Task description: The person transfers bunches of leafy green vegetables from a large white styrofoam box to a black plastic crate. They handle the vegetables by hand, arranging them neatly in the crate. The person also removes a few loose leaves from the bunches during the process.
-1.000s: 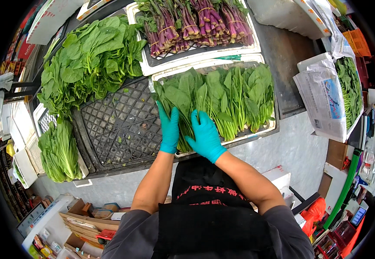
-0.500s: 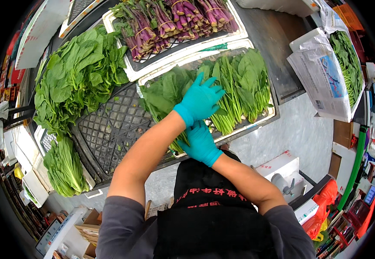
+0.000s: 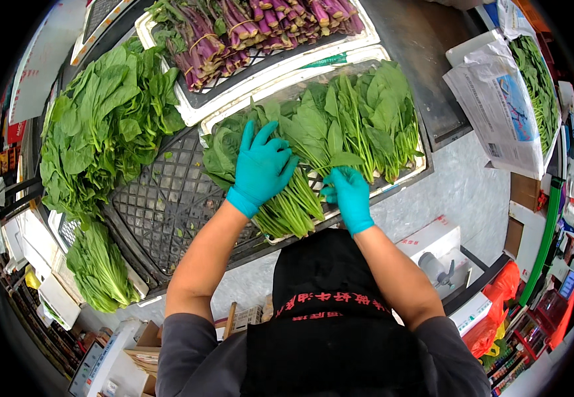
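We get bright, fairly even light, though we cannot tell its source. We notice a pale sheen on the grey floor (image 3: 462, 182), while the black apron (image 3: 333, 344) swallows most detail. The leafy greens (image 3: 313, 129) near the middle look crisp to us; toward the black circular border, straight edges bow and fine detail softens.

- On the left half of the tray of greens (image 3: 422, 161), the left hand (image 3: 262, 173) hides from us part of the bunch (image 3: 291, 206) beneath it.
- At the tray's near edge, the right hand (image 3: 349, 196) curls so that we cannot tell what it grips.
- Beyond the tray, we see purple stems (image 3: 260, 28) cut off by the upper edge.
- Far right of it, the lit screen (image 3: 569, 284) is too small for us to read.
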Motion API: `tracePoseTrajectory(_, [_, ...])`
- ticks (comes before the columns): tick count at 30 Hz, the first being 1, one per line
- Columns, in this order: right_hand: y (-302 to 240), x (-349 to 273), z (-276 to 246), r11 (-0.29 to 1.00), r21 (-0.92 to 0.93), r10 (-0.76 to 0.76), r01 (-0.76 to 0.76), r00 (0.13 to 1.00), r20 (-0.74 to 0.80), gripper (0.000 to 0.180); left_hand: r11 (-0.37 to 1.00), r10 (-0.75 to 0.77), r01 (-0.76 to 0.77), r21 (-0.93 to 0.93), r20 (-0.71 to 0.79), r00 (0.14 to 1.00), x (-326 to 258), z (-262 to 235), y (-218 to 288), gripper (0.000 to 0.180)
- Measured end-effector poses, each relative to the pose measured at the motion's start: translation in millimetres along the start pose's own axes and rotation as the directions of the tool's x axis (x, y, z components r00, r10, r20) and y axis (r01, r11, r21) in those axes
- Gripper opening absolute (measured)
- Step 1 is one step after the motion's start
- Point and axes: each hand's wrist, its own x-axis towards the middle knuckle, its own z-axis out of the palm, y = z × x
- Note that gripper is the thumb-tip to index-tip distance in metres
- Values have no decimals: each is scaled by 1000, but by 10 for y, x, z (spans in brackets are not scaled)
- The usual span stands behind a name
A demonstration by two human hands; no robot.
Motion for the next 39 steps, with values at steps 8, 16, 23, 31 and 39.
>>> tracePoseTrajectory(8, [-316,495,706,895,-242,-294,376,902,315,36,998,-10,2,-70,-115,993,-239,-106,-131,15])
tracePoseTrajectory(16, [-298,266,599,941,38,-334,336,905,264,29,997,-26,17,-76,-123,992,-245,-90,-142,14])
tracePoseTrajectory(23, [-197,170,351,908,-20,-408,418,896,172,35,981,21,-62,-185,-214,977,107,-271,130,35])
tracePoseTrajectory(31, [200,-127,-276,811,-386,-378,439,898,225,52,249,-960,258,-934,-204,190,-1290,70,-339,62])
tracePoseTrajectory(39, [426,74,-355,640,-544,-487,543,834,261,79,385,-881,434,-815,-185,436,-849,646,170,74])
